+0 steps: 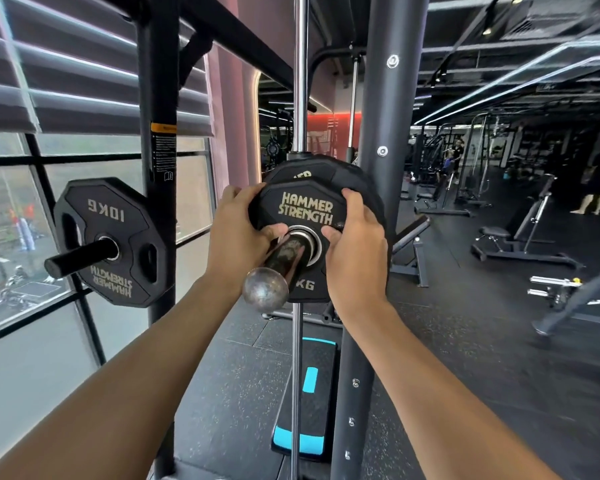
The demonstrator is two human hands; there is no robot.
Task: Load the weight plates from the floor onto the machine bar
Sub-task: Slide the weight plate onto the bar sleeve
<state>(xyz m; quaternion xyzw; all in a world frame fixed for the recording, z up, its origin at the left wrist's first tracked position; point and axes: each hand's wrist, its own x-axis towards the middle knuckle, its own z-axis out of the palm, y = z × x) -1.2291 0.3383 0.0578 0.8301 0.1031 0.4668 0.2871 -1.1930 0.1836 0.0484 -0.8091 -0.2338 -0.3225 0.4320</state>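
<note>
A black weight plate (305, 206) with gold "HAMMER STRENGTH" lettering sits on the steel machine bar (284, 254), whose rounded end (265, 288) points toward me. My left hand (238, 233) grips the plate's left edge, thumb near the hub. Its right edge is held by my right hand (355, 247), thumb also by the hub. Right behind it on the same bar sits a second, larger black plate (329, 169), mostly hidden.
A 10KG plate (108, 242) hangs on a storage peg (80, 258) of the black rack post (161, 161) at left. A chrome guide rod (300, 81) and grey upright (385, 133) stand behind the bar. A black-and-blue step platform (307, 393) lies below. Benches and people fill the right.
</note>
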